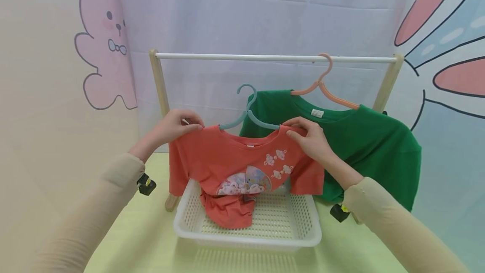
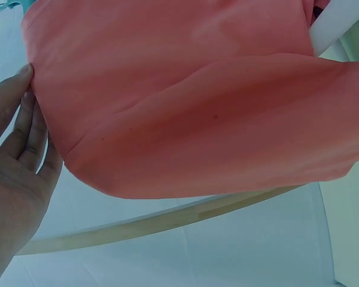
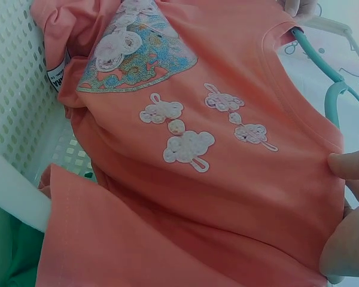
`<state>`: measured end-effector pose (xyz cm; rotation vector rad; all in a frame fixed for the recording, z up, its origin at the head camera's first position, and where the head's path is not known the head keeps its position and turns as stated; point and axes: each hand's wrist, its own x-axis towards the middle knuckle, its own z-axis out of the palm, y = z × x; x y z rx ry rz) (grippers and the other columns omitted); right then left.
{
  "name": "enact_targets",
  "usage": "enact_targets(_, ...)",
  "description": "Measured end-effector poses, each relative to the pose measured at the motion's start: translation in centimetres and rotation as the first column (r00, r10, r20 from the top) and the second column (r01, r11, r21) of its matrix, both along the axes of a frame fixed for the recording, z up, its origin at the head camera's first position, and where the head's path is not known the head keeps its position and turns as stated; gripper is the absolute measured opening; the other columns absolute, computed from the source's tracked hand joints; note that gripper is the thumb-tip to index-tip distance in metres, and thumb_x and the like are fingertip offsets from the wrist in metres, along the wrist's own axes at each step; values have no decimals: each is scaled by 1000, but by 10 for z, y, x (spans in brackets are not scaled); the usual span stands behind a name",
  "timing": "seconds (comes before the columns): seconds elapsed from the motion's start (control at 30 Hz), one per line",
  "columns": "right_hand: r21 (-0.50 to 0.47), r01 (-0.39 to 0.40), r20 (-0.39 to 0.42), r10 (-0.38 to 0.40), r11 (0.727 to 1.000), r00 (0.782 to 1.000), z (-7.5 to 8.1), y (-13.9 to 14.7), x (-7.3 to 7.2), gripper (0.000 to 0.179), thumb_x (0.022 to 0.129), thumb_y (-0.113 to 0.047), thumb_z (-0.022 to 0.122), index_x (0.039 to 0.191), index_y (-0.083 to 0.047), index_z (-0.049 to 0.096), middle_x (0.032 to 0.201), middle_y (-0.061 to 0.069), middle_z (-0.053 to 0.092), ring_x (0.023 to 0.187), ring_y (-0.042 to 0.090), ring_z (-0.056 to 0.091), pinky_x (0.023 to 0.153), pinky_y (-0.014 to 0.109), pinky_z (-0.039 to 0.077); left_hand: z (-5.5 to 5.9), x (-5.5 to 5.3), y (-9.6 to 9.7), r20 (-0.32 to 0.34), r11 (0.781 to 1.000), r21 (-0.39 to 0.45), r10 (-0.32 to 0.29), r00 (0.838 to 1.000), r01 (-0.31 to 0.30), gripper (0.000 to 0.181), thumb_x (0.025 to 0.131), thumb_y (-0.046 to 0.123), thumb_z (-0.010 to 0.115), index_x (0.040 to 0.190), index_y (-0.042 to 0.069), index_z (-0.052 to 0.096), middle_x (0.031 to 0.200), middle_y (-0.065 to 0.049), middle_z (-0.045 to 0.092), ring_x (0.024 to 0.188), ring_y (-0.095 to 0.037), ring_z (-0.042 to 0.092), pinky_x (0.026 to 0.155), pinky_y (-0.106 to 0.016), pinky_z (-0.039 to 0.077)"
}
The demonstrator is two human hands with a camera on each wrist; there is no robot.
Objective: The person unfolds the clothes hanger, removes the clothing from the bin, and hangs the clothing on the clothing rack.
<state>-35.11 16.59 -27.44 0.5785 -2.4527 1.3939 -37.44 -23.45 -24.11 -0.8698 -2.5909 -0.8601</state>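
Observation:
A coral T-shirt [image 1: 212, 151] with an embroidered fan and white knot-like patches hangs spread on a blue-green hanger [image 1: 261, 123]. The hanger's hook stands up free below the rail. My left hand [image 1: 177, 126] pinches the shirt's shoulder at the left; in the left wrist view its thumb and fingers meet at the fabric's edge. On the other shoulder, my right hand [image 1: 308, 137] grips the cloth beside the neckline, thumb in front in the right wrist view. The shirt's lower part droops into a white basket [image 1: 248, 241], bunched on its floor.
A white rail [image 1: 235, 57] on wooden posts [image 1: 388, 81] runs behind the basket. From its right part hangs a green T-shirt [image 1: 379, 151] on an orange hanger [image 1: 337, 98], partly behind the coral shirt. The basket stands on a yellow-green tabletop [image 1: 151, 222].

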Motion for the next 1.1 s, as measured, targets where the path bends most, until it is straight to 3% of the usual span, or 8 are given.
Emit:
enact_targets(0.47,0,10,-24,-10,1000,1000,0,2,-1,30,99,-24,61,127,-14,62,117,12,66,99,26,64,76,25,58,5,1,-10,-52,995,63,74,996,-71,12,96,18,66,101,11,74,99,-8,72,90,-13,63,82,-25,53)
enact_targets(0.73,5,23,-4,-23,1000,1000,-2,2,1,33,99,-25,61,129,-12,61,121,15,65,101,30,65,78,29,59,-3,1,-13,33,999,31,39,999,-40,22,97,25,64,117,19,72,119,-2,69,101,-15,61,92,-33,54)
enact_targets(0.97,-8,23,-9,-23,1000,1000,0,-2,4,33,98,-26,62,129,-13,61,121,14,66,102,30,64,81,33,60,-6,0,3,94,1000,19,-9,995,7,29,94,27,68,122,18,70,112,-3,72,97,-17,63,90,-36,54)
enact_targets(1.1,-11,14,1,-14,1000,1000,0,-3,3,33,98,-26,61,129,-13,61,121,14,66,102,30,64,81,32,59,-8,-1,10,67,1000,-3,-25,997,25,31,94,26,69,123,17,70,107,-2,73,95,-16,65,86,-34,54)
